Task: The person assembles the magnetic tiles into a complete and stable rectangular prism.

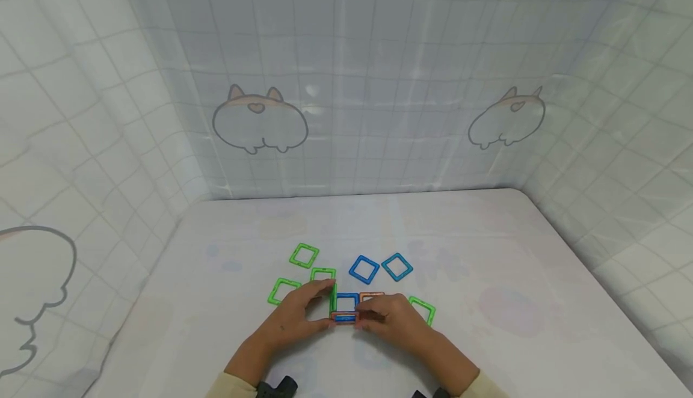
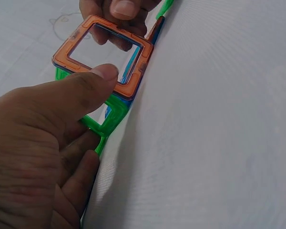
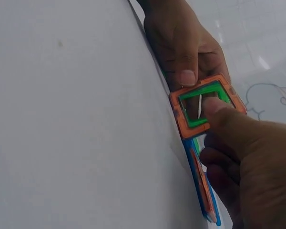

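Observation:
An orange magnetic tile point(image 2: 142, 67), a hollow square frame, stands upright at the near edge of a flat blue tile point(image 1: 347, 295). A green tile point(image 1: 332, 299) also stands upright, along the blue tile's left side. My left hand point(image 1: 298, 312) spans the green tile, fingers at its far end, while its thumb presses the orange frame's left edge. From the other side, my right hand point(image 1: 397, 321) pinches the upright orange tile by its right edge, thumb in front and fingers behind. Another orange tile point(image 1: 372, 294) lies flat beside the blue one, partly hidden by the right hand.
Behind the left hand lie several flat green tiles point(image 1: 304, 255). Farther back are a blue tile point(image 1: 364, 269) and a teal-blue tile point(image 1: 397, 267). A green tile point(image 1: 431, 314) lies right of the right hand. Pale patterned curtains point(image 1: 368, 85) surround the white table point(image 1: 476, 241).

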Available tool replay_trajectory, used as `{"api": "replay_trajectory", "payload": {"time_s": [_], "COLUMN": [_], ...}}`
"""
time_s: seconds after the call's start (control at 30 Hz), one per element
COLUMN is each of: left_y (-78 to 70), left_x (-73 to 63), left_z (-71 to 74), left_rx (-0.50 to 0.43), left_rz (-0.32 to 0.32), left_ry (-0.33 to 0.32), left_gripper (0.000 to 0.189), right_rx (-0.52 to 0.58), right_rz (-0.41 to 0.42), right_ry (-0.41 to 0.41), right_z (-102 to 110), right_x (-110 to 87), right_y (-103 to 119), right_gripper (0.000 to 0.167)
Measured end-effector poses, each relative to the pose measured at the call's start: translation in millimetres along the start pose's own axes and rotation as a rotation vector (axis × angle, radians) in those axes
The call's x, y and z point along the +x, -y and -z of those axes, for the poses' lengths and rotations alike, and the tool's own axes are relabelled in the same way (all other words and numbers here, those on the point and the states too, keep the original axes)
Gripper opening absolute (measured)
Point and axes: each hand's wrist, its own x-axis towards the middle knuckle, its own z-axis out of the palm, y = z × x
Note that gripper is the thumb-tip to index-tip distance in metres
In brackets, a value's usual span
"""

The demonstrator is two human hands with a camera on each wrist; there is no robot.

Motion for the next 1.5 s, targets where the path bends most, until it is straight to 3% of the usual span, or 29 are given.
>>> {"api": "replay_trajectory", "payload": {"time_s": [0.23, 0.4, 0.77, 0.93, 1.2, 1.5], "left_y": [-3.1, -2.8, 1.0, 2.7, 0.7, 1.5], "left_x": [0.9, 0.1, -0.6, 0.8, 0.3, 0.0], "left_z": [0.3, 1.1, 2.8, 1.4, 1.9, 0.7], "left_rx": [0.020, 0.028, 0.076, 0.062, 0.052, 0.044], "left_rz": [0.034, 0.042, 0.052, 0.051, 0.064, 0.068], "left_ry": [0.009, 0.010, -0.005, 0.003, 0.005, 0.013], "left_gripper": [0.079, 0.079, 0.074, 0.075, 0.074, 0.075], "right_rx": [-0.158, -0.237, -0.309, -0.345, -0.373, -0.431], "right_rz": [0.016, 0.011, -0.124, -0.124, -0.056, -0.150], "right_ry": [0.067, 0.059, 0.041, 0.050, -0.012, -0.032], "right_z": [10.4, 22.1, 41.4, 47.2, 52.4, 60.0], "right_x": [-5.2, -15.4, -31.5, -40.0, -53.8, -61.6], "right_y": [-0.1, -4.1, -12.6, -15.6, -23.6, -24.5], "right_gripper": [0.030, 0.031, 0.034, 0.037, 0.047, 0.055]}}
